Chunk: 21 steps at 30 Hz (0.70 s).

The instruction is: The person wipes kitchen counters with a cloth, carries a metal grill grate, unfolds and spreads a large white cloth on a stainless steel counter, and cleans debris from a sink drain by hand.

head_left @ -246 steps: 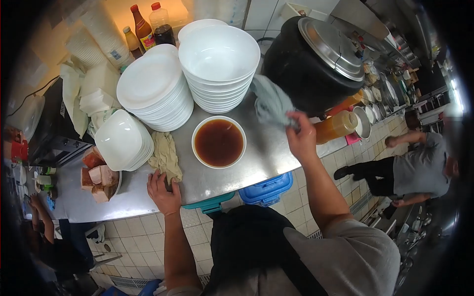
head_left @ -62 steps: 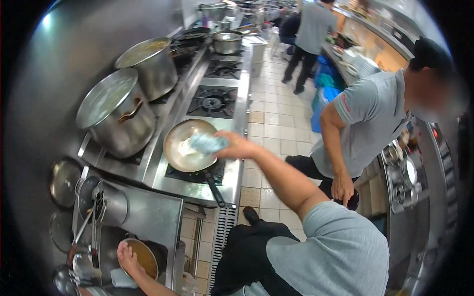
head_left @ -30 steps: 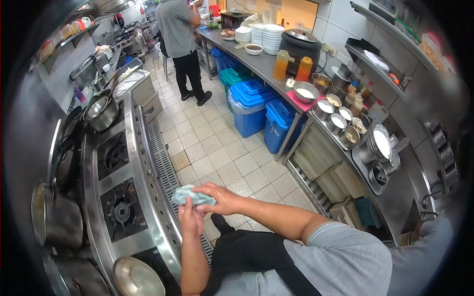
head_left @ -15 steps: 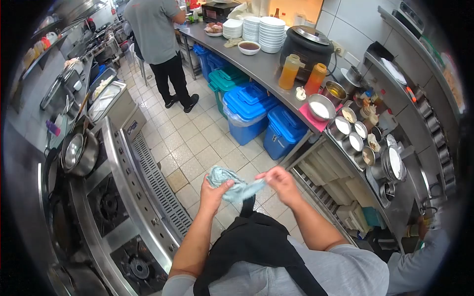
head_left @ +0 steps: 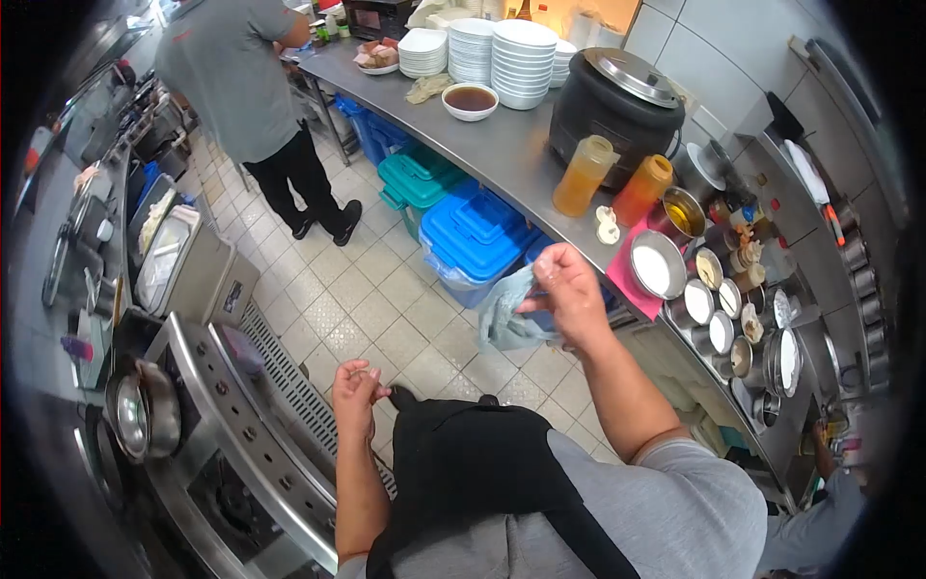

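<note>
Right hand (head_left: pixel 569 294): raised in front of the counter (head_left: pixel 526 154), thumb and fingers pinched on a pale blue-green cloth (head_left: pixel 508 314).
Left hand (head_left: pixel 357 386): half open, fingers loosely bent, well apart from the cloth, over the tiled floor (head_left: pixel 371 294) near the front of the stove (head_left: pixel 256 434).
Cloth: crumpled, hanging from the right hand, partly in front of a blue-lidded bin (head_left: pixel 477 232) in this view.
Bins: the blue-lidded one and, just beside it, a green-lidded bin (head_left: pixel 420 179), both at the counter's front edge, below its top.
Crockery: white stacks at the back of the counter, namely square dishes (head_left: pixel 422 53), plates (head_left: pixel 471 53) and deep bowls (head_left: pixel 526 63).
Sauce bowl (head_left: pixel 471 99): white, filled with dark brown liquid, set in front of the stacks.
Yellowish cloth (head_left: pixel 429 89): rumpled on the counter, between the sauce bowl and a plate of pinkish chunks (head_left: pixel 376 56).
Black pot (head_left: pixel 617 106): large, upright, steel lid on.
Bottles: an amber bottle (head_left: pixel 585 174) and an orange-red bottle (head_left: pixel 641 191), in front of the black pot.
Metal bowl (head_left: pixel 656 267): white contents, resting on a pink sheet (head_left: pixel 632 294).
Steel pot (head_left: pixel 145 410): on the stove's far part.
Co-worker (head_left: pixel 231 87): grey shirt, black trousers, standing by the far end of the counter.
Second person: a grey sleeve (head_left: pixel 820 526) at lower right.
</note>
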### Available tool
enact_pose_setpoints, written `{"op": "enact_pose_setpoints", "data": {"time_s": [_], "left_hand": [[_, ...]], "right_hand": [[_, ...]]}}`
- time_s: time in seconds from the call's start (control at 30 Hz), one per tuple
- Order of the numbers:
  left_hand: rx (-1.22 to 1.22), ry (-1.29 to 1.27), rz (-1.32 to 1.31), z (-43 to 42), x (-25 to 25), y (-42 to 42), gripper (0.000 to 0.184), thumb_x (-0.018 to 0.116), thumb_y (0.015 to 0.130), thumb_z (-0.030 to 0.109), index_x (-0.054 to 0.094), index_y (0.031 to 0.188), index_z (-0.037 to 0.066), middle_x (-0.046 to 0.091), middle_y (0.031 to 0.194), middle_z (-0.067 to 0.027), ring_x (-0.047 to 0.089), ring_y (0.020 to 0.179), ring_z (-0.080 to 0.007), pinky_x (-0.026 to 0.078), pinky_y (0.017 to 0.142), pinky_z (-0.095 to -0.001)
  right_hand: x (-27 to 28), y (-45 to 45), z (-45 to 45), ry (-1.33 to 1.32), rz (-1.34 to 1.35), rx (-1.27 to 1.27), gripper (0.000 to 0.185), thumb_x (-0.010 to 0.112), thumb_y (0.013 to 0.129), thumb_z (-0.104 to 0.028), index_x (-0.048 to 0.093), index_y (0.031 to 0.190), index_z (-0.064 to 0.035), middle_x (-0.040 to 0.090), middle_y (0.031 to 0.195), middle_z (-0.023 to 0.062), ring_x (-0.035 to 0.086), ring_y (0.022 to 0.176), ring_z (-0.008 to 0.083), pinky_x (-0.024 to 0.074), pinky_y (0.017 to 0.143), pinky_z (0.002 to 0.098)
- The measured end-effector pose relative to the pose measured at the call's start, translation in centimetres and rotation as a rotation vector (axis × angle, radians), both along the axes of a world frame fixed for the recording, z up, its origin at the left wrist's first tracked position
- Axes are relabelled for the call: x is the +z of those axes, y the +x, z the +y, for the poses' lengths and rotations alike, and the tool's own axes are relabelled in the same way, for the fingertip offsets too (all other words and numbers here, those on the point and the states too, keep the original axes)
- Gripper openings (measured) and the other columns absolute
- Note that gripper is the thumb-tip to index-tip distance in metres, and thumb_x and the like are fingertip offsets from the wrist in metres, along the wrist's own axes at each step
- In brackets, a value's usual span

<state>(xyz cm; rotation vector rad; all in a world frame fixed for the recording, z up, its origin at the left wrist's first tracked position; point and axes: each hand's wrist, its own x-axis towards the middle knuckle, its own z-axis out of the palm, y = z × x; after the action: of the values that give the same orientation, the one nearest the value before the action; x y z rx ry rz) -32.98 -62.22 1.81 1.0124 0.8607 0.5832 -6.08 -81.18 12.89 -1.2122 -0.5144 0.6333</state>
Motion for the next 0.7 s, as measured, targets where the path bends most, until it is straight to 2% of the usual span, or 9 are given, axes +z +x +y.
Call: {"op": "enact_pose_setpoints", "data": {"time_s": [0.1,0.17,0.27,0.4,0.47,0.53,0.7], "left_hand": [[-0.007,-0.075,0.022,5.3,-2.4,1.3,0.023,0.063,0.089,0.009,0.049,0.107,0.007,0.053,0.068,0.0004,0.054,0.056,-0.011,0.053,0.06,-0.0295],[0.008,-0.094,0.045,9.5,-3.8,2.4,0.022,0.062,0.09,0.015,0.05,0.107,0.007,0.053,0.071,0.0004,0.055,0.057,-0.0116,0.053,0.06,-0.0293],[-0.031,-0.073,0.062,16.3,-3.9,4.8,0.02,0.061,0.091,0.017,0.051,0.105,0.007,0.053,0.072,0.0006,0.055,0.058,-0.0115,0.053,0.06,-0.0296],[-0.166,0.034,0.096,24.7,-2.1,10.5,0.018,0.06,0.091,0.018,0.052,0.104,0.007,0.052,0.072,0.0002,0.054,0.06,-0.011,0.052,0.061,-0.0292],[-0.217,0.065,0.118,27.6,-0.8,14.3,0.019,0.061,0.091,0.018,0.052,0.104,0.007,0.051,0.073,0.0004,0.054,0.06,-0.0106,0.052,0.062,-0.0283],[-0.291,0.079,0.049,30.0,0.4,18.2,0.019,0.062,0.091,0.015,0.053,0.104,0.005,0.054,0.078,0.0,0.052,0.062,-0.0088,0.051,0.06,-0.0275],[-0.373,0.119,-0.053,32.2,0.1,27.5,0.017,0.061,0.092,0.015,0.053,0.104,0.006,0.054,0.076,0.0001,0.052,0.06,-0.0083,0.051,0.061,-0.0262]], "right_hand": [[1.4,3.5,1.8,-0.03,-0.005,-0.218,0.017,0.055,0.097,-0.024,0.05,0.097,-0.0082,0.051,0.084,0.0025,0.056,0.073,0.0116,0.0604,0.054,0.0312],[2.5,5.6,2.4,0.022,-0.014,-0.372,0.015,0.055,0.096,-0.023,0.05,0.097,-0.0087,0.052,0.081,0.0036,0.059,0.071,0.0137,0.0613,0.054,0.033],[5.4,7.8,2.7,0.097,-0.038,-0.61,0.011,0.052,0.097,-0.019,0.052,0.101,-0.0082,0.06,0.088,0.0079,0.062,0.073,0.0161,0.062,0.057,0.0362],[10.0,8.9,5.1,0.254,-0.184,-0.805,0.014,0.052,0.098,-0.019,0.051,0.102,-0.0061,0.063,0.098,0.0121,0.065,0.079,0.0239,0.0607,0.069,0.0424],[11.1,10.6,5.7,0.327,-0.273,-0.831,0.015,0.053,0.097,-0.018,0.049,0.104,-0.0054,0.062,0.1,0.0099,0.064,0.091,0.0276,0.0555,0.083,0.0511],[12.0,13.2,7.1,0.428,-0.385,-0.821,0.014,0.053,0.097,-0.016,0.049,0.104,-0.005,0.059,0.099,0.0079,0.062,0.095,0.0299,0.0509,0.089,0.0569],[14.0,21.2,12.9,0.488,-0.538,-0.798,0.011,0.053,0.096,-0.012,0.049,0.103,-0.0042,0.056,0.096,0.0071,0.061,0.096,0.0316,0.048,0.091,0.0591]]}}
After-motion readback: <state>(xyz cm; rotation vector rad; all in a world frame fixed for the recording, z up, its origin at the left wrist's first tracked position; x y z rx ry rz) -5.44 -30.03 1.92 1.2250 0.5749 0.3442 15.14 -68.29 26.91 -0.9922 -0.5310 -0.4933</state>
